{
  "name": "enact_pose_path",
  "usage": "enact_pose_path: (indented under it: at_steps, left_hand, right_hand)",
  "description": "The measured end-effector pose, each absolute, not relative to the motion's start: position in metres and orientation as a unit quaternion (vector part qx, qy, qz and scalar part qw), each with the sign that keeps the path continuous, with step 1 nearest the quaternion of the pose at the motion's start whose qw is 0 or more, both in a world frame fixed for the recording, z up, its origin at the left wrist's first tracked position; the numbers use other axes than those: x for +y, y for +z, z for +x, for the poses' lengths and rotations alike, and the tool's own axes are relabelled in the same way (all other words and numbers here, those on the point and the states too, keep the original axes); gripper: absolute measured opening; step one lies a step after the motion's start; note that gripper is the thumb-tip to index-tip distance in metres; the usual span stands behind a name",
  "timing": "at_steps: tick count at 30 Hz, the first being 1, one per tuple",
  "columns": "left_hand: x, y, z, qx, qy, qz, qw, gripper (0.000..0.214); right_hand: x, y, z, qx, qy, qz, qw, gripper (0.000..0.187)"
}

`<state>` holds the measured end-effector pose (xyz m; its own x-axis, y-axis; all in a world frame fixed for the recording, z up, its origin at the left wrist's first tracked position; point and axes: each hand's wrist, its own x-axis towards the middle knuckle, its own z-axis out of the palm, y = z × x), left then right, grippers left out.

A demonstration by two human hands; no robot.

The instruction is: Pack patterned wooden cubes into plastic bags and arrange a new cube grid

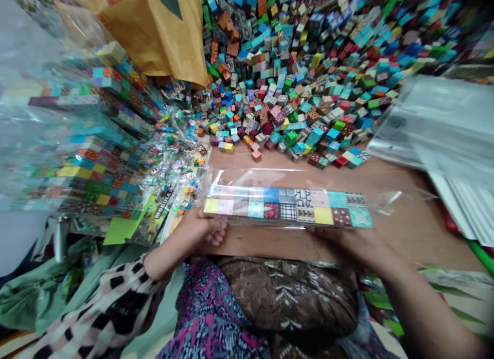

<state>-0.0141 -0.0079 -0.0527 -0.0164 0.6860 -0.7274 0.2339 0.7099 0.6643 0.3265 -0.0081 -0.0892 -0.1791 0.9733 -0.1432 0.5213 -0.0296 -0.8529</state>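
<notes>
A long row of patterned paper-like cubes (287, 210), two faces showing in many colours, lies inside a clear plastic bag (262, 178) above the wooden table. At the row's left end my left hand (203, 228) is closed, its fingers curled against the bag's lower corner. My right hand (347, 240) grips the near edge of the bag toward the right end, with its fingertips partly hidden beneath the row. The bag's loose, crumpled end (389, 202) sticks out to the right past the cubes.
A large heap of loose cubes (278, 112) covers the far side of the wooden table (235, 243). Bagged cube rows (104, 179) are stacked at left, beside small plastic-wrapped pieces (170, 158). A yellow bag (162, 35) stands behind them. Clear plastic bags (443, 117) lie at right.
</notes>
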Motion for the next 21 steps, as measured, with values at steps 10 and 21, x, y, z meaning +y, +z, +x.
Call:
enact_pose_path:
  at_steps: [10,21]
  left_hand:
    - [-0.013,-0.034,-0.011,0.677,0.202,0.328,0.627,0.02]
    - [-0.02,-0.027,0.007,0.69,0.262,0.151,0.658,0.005]
  right_hand:
    - [-0.006,-0.083,0.324,-0.641,0.432,-0.577,0.265,0.027]
    - [-0.008,-0.096,0.33,-0.642,0.43,-0.58,0.26,0.03]
